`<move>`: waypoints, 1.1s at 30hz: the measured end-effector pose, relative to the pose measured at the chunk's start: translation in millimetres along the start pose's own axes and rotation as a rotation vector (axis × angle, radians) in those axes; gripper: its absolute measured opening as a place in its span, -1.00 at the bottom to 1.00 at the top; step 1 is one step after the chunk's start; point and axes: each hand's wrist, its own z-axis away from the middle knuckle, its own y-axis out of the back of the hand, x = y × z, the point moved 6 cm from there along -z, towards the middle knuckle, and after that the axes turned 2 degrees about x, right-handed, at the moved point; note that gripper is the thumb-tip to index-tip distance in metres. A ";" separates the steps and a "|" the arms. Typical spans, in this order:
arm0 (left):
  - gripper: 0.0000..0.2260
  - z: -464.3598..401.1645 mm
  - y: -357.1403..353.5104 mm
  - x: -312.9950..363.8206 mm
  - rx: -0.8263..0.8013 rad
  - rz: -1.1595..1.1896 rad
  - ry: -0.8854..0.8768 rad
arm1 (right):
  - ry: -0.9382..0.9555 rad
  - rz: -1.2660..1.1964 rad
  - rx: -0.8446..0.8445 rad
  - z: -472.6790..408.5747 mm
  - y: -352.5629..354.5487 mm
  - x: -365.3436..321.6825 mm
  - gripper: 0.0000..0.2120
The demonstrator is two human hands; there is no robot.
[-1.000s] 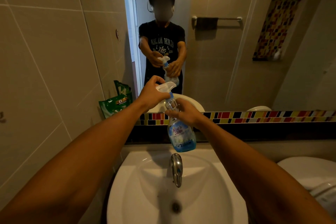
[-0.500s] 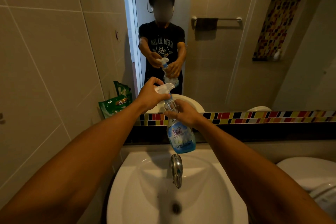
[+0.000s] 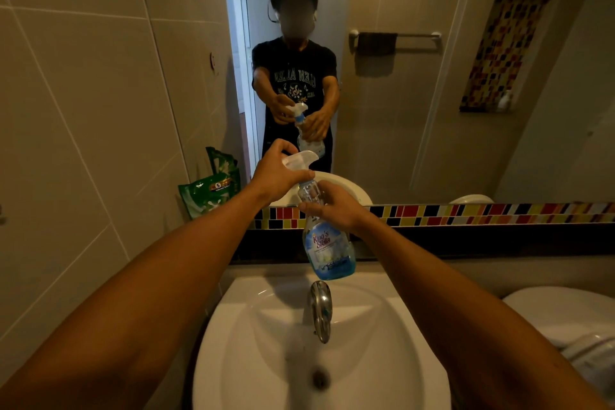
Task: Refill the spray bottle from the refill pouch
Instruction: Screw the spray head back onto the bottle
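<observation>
I hold a clear spray bottle point(image 3: 327, 246) with a blue label and a little blue liquid at its bottom, upright in the air above the sink. My right hand point(image 3: 334, 206) grips the bottle's neck. My left hand point(image 3: 278, 175) is closed around the white trigger head point(image 3: 299, 158) on top. A green refill pouch point(image 3: 208, 191) leans against the tiled wall at the left, on the ledge behind the sink, apart from both hands.
A white sink point(image 3: 253, 336) with a chrome tap point(image 3: 321, 308) lies directly below the bottle. A mirror point(image 3: 432, 93) fills the wall ahead, over a coloured mosaic strip point(image 3: 482, 213). A white toilet lid point(image 3: 559, 313) is at the lower right.
The bottle and both hands have stayed almost in place; my left hand has turned slightly on the trigger head.
</observation>
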 end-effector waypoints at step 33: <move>-0.54 -3.1 -3.1 -4.0 -0.039 -0.025 -0.012 | -0.007 -0.001 -0.013 -5.3 -5.8 2.6 -0.70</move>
